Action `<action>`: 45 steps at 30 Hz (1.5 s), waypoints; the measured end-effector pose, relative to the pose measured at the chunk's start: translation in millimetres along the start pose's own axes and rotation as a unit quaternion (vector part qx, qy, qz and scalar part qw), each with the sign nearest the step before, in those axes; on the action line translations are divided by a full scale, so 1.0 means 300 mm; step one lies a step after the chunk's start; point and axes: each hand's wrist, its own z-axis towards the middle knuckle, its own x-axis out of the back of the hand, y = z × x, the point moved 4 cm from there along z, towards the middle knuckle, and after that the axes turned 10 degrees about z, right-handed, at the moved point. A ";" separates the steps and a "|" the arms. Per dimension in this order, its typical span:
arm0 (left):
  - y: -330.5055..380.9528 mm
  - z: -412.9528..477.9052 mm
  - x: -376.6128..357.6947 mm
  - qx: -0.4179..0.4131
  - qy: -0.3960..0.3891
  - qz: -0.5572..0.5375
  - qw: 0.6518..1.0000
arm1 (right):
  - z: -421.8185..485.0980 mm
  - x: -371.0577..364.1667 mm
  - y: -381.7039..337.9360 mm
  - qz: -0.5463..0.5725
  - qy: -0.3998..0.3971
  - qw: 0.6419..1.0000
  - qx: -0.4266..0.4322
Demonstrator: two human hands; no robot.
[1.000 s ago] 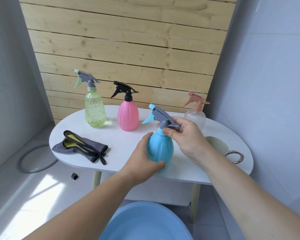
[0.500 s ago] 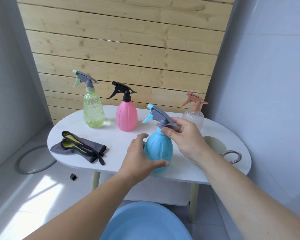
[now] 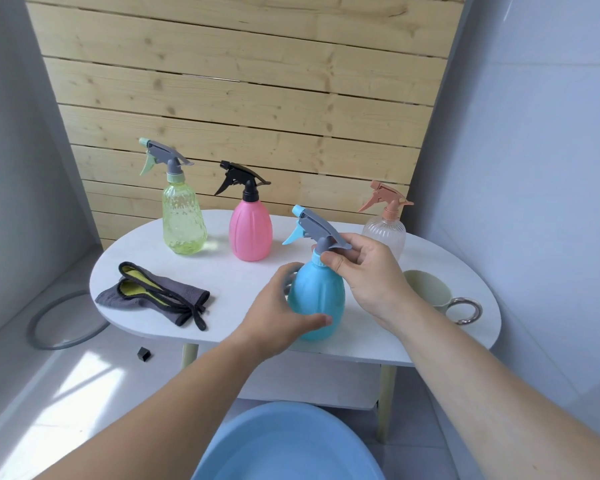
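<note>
At the near edge of the white oval table (image 3: 243, 282), in the head view, a blue spray bottle (image 3: 317, 299) stands upright on its base, close to the table's front rim. The left hand (image 3: 278, 317) wraps round the bottle's rounded body from the left: the thumb lies across the lower front and the fingers curl behind it, out of sight. The right hand (image 3: 368, 271) comes in from the right and pinches the bottle at its neck, thumb in front on the collar and fingers curled just under the back of the grey trigger head (image 3: 317, 230). That head carries a blue nozzle tip and a blue trigger, both pointing up and to the left.

Further back on the table, three more bottles stand in a loose row, apart from one another: a green spray bottle (image 3: 184, 220) at the left, a pink spray bottle (image 3: 250, 230) with a black head beside it, and a clear spray bottle (image 3: 385, 233) with a peach head behind the right hand. A grey cloth (image 3: 160, 296) with yellow lining lies crumpled on the left part of the table. A cream mug (image 3: 430, 289) with a metal ring handle lies on its side to the right, partly hidden by the right wrist.

Below the table's front edge sits a blue basin (image 3: 284, 448). On the floor to the left lie a grey ring (image 3: 66, 320) and a small black piece (image 3: 143, 353). A wooden slat wall (image 3: 243, 81) rises behind the table.
</note>
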 end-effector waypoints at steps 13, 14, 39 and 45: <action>0.011 -0.002 -0.032 0.022 -0.005 0.034 0.999 | -0.013 -0.002 0.000 -0.019 -0.005 1.000 0.005; 0.009 0.002 -0.030 0.016 -0.031 0.007 0.999 | -0.013 -0.004 0.000 -0.018 -0.005 1.000 0.005; 0.016 -0.002 -0.022 -0.029 -0.002 0.019 0.999 | -0.021 0.002 0.000 -0.021 -0.011 1.000 0.015; 0.000 0.000 -0.007 -0.008 0.020 0.028 0.999 | -0.018 0.014 0.011 -0.020 0.020 1.000 0.008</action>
